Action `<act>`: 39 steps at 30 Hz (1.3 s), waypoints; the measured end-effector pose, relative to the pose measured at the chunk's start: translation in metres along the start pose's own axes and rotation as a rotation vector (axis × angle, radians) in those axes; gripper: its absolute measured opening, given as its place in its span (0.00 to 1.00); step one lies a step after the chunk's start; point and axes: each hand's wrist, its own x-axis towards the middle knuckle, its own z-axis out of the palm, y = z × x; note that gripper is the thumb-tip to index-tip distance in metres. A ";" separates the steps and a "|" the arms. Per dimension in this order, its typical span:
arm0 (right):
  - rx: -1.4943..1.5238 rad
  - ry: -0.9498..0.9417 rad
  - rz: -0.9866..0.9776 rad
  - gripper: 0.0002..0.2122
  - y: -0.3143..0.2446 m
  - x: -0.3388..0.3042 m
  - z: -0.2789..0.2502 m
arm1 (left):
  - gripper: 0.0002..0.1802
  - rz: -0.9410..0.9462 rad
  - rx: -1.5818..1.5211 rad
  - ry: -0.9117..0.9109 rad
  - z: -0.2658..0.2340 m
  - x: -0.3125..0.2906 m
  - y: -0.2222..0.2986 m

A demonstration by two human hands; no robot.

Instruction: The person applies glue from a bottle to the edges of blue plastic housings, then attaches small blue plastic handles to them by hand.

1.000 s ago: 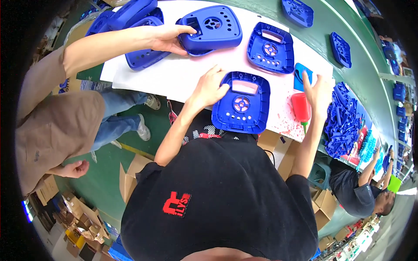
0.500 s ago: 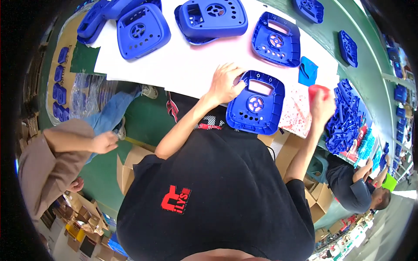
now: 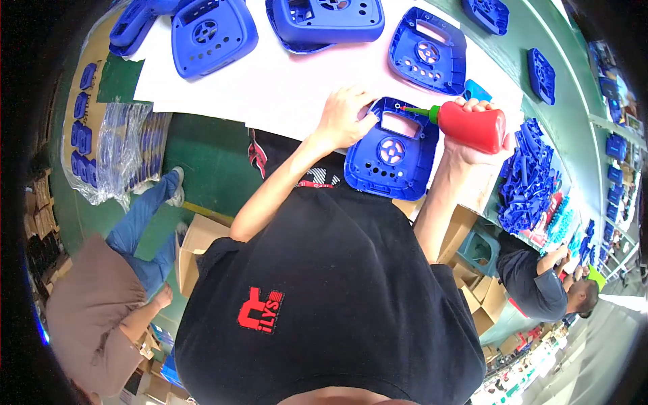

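Observation:
A blue plastic housing shell (image 3: 366, 159) with a rectangular window, a round grille and a row of holes lies open side up at the table's near edge. My left hand (image 3: 341, 121) grips its upper left rim, thumb inside the edge. A red squeeze bottle (image 3: 474, 127) with a green cap and thin green nozzle is wrapped in my right hand (image 3: 474, 155). The bottle is tipped sideways, its nozzle tip at a small post above the shell's window. Whether the tip touches the post I cannot tell.
Another open shell (image 3: 432, 57) lies beyond, with stacked blue housings (image 3: 327, 21) further left on the white sheet (image 3: 283, 88). A blue cloth (image 3: 476, 91) and a heap of blue parts (image 3: 526, 179) are at right. One person (image 3: 98, 304) stands left, another (image 3: 536, 283) right.
My right hand has brought the red bottle up and left, turning it so the nozzle points into the shell. The left hand keeps its hold. The person at left has shifted.

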 end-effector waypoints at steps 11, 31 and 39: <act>-0.071 0.011 -0.049 0.30 0.011 -0.005 -0.004 | 0.23 -0.034 0.013 -0.030 -0.001 -0.001 0.004; -0.030 0.240 -0.139 0.30 -0.010 -0.014 -0.007 | 0.23 -0.044 0.036 -0.051 -0.003 -0.001 0.005; 0.005 0.150 -0.152 0.33 -0.011 -0.017 -0.029 | 0.23 -0.065 0.007 -0.047 0.001 0.000 0.005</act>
